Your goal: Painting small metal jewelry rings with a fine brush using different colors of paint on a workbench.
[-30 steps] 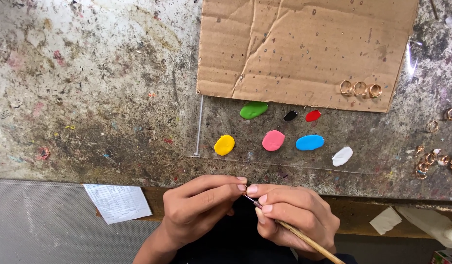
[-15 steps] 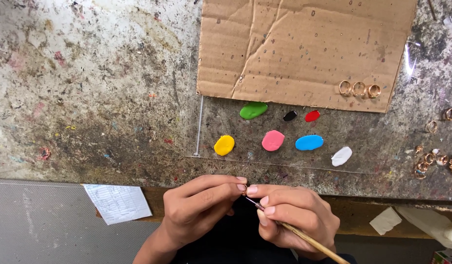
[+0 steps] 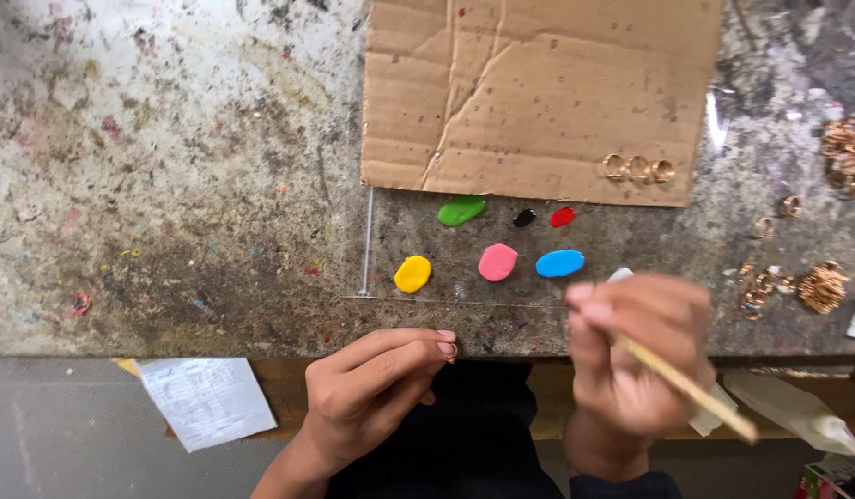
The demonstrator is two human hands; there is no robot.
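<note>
A small copper ring [image 3: 450, 350] is pinched in the closed grip of the left hand [image 3: 372, 388] at the front edge of the paint-stained tabletop [image 3: 169, 185]. A thin wooden stick [image 3: 686, 388] is gripped by the blurred right hand [image 3: 635, 360], held just beside the blue paint blob [image 3: 559, 263].

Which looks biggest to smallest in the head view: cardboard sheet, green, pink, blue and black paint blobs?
1. cardboard sheet, by far the largest.
2. green blob, pink blob and blue blob: too alike in size to rank.
3. black blob, clearly the smallest.
</note>
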